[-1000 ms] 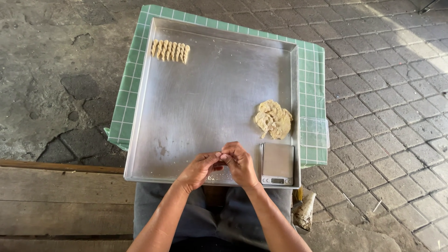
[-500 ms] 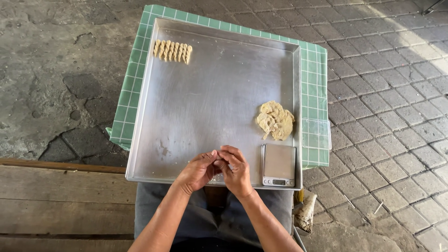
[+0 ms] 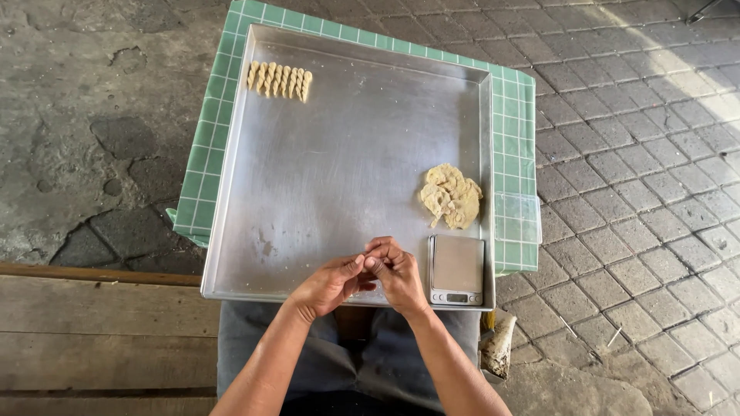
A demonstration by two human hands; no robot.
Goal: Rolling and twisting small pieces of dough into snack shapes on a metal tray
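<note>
My left hand [image 3: 327,283] and my right hand [image 3: 397,273] meet over the near edge of a large metal tray [image 3: 339,169]. Their fingertips pinch together around a small piece of dough that is mostly hidden between them. A lump of pale dough [image 3: 451,196] lies at the tray's right side. A row of several twisted dough sticks [image 3: 279,79] lies in the far left corner. A small digital scale [image 3: 456,270] sits in the near right corner, just right of my right hand.
The tray rests on a green checked cloth [image 3: 512,146] over my lap. A wooden bench [image 3: 92,339] is at the left. Grey paving stones [image 3: 640,192] lie to the right, and a rolled pale object [image 3: 497,343] stands by my right knee.
My hands stay together at the tray's near edge, with the fingers shifting slightly as they work the small piece. The view has moved a little; nothing else has changed.
</note>
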